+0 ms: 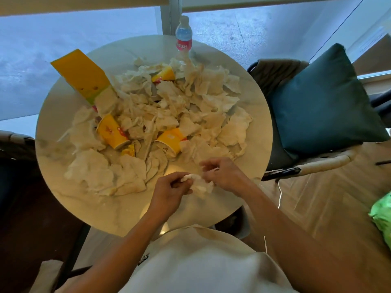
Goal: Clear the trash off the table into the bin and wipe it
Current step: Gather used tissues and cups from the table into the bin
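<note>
A round pale table [63, 199] fills the middle of the view, and most of its top is covered by a heap of crumpled tissues [169, 115] spreading from the centre out toward 3 and 8 o'clock. Off the table at 3 o'clock stands a chair [317, 163] with a dark green cushion [321, 102] on it. A yellow box [81, 75] lies tilted at 10 o'clock, its lower end under the tissues. A bottle [183, 37] stands upright at 12 o'clock on the far edge. Yellow paper cups lie on their sides in the heap: one [112, 132] at 8 o'clock, one [171, 140] near the centre, one [166, 74] toward 12. At 6 o'clock, above the near edge, the left hand [169, 191] and the right hand [224, 176] both pinch one white tissue wad [198, 185] between them, fingers curled onto it
</note>
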Demonstrator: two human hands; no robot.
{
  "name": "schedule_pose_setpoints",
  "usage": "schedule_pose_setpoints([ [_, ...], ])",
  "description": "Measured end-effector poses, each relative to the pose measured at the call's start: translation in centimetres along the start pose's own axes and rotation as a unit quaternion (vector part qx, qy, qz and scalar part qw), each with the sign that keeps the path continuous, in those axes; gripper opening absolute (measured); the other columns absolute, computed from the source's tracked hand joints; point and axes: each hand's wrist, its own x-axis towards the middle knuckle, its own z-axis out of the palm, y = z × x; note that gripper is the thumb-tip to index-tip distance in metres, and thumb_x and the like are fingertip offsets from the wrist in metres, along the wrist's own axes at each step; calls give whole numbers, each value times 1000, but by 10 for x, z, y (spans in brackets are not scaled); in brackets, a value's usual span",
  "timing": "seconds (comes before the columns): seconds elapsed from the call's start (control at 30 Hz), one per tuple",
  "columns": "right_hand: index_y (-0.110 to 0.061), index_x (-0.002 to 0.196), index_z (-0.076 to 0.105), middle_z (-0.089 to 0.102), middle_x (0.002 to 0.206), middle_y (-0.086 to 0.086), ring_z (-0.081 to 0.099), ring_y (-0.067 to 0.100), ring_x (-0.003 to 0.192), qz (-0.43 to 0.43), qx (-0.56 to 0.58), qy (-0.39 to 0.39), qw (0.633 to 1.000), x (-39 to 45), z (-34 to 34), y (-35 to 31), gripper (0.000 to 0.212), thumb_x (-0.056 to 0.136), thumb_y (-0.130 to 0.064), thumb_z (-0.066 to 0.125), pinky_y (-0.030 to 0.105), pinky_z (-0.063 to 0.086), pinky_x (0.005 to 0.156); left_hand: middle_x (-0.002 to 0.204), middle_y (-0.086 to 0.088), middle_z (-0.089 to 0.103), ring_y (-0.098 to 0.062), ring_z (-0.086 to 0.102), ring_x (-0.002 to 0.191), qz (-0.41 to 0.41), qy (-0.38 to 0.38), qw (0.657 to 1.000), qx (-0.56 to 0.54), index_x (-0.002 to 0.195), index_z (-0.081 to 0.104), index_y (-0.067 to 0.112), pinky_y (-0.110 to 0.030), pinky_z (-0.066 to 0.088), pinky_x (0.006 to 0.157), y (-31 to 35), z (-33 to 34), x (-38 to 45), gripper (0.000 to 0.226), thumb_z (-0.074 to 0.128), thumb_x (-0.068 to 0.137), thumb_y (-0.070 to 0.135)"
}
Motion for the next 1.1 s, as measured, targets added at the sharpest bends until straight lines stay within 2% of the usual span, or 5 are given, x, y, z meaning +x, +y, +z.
schedule_pose_setpoints([
  [0.13,-23,140,45,52,122,5,56,23,107,-16,-259,108,960,37,9,10,59,86,-33,65,31,47,89,88,-9,73,-13,69,78,-20,43,999,-5,107,69,0,-22,57,69,-5,-26,-1,19,64,89,5],
  [0.23,-20,125,57,51,117,9,58,32,100,-30,-360,125,924,48,24,22,37,91,-34,58,33,46,76,86,-5,74,-10,68,77,-20,78,996,24,105,71,8,-23,56,70,-8,-41,-2,18,67,88,11],
  [0.7,-20,88,64,62,79,-11,58,-2,74,-113,-34,287,950,-9,3,19,2,89,-19,63,8,42,65,82,0,70,0,60,67,-9,69,996,51,102,69,19,-13,46,61,-9,-40,-13,15,69,88,17],
  [0.83,-24,89,61,66,84,-1,64,9,75,-101,77,293,948,-41,-25,44,12,90,-12,62,19,53,63,69,-15,58,-15,52,59,-6,43,997,66,99,58,12,-22,44,55,-9,-11,-16,17,69,87,16],
  [1.1,-13,93,71,70,89,2,68,11,77,-40,141,303,942,-101,-70,131,17,93,-3,57,18,56,69,52,7,38,-11,41,55,-7,-6,997,75,73,58,11,-28,48,61,-25,65,-37,18,70,85,7],
])
